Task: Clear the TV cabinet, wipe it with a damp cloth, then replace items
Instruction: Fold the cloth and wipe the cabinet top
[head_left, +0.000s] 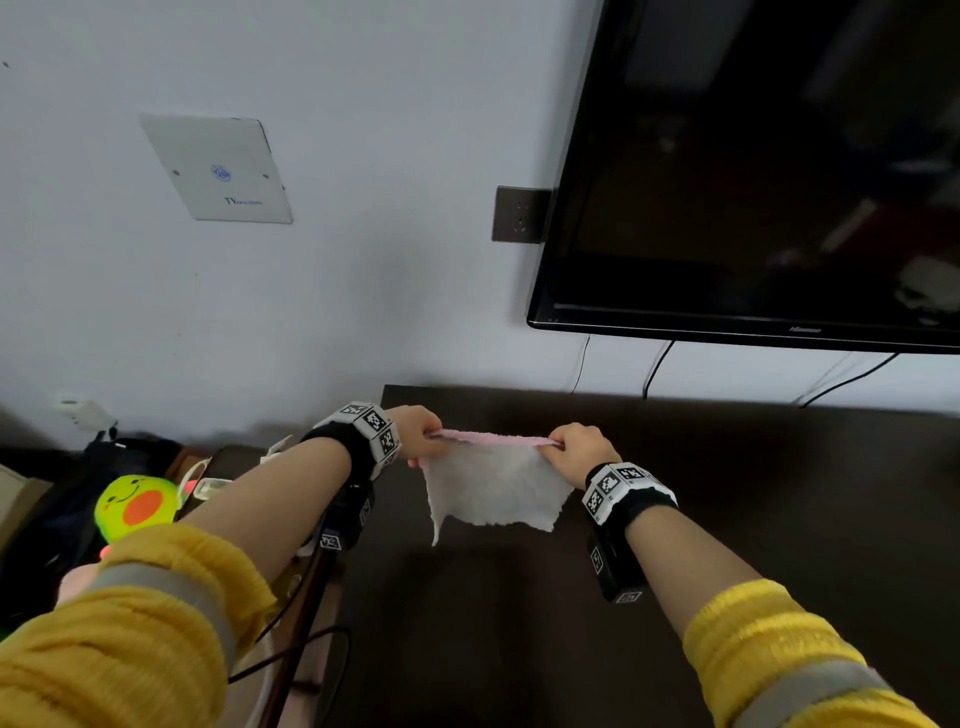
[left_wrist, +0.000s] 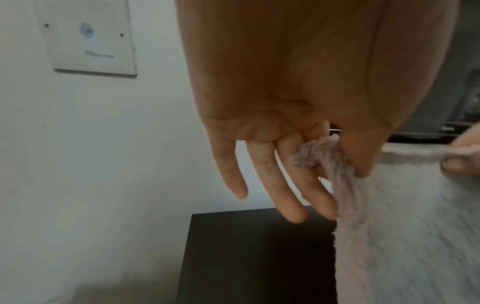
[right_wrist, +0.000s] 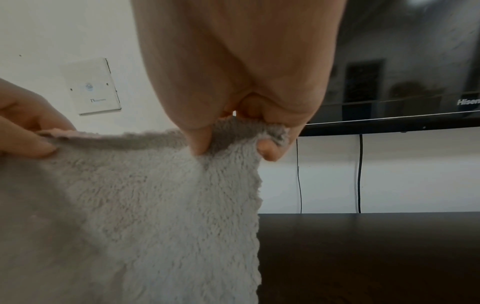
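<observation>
A fluffy grey-white cloth (head_left: 493, 488) with a pink back hangs spread out above the dark brown TV cabinet (head_left: 727, 519). My left hand (head_left: 418, 431) pinches its upper left corner between thumb and forefinger, the other fingers hanging straight. My right hand (head_left: 576, 449) pinches the upper right corner. In the left wrist view the cloth (left_wrist: 350, 185) bunches under the thumb. In the right wrist view the cloth (right_wrist: 142, 205) drapes down in front of the cabinet top (right_wrist: 363, 257), clear of it.
A black TV (head_left: 753, 171) hangs on the wall above the cabinet, with cables (head_left: 657, 366) dropping behind it. A socket (head_left: 519, 214) and a white wall plate (head_left: 218, 169) sit to the left. A yellow smiley toy (head_left: 137, 506) and clutter lie left of the cabinet.
</observation>
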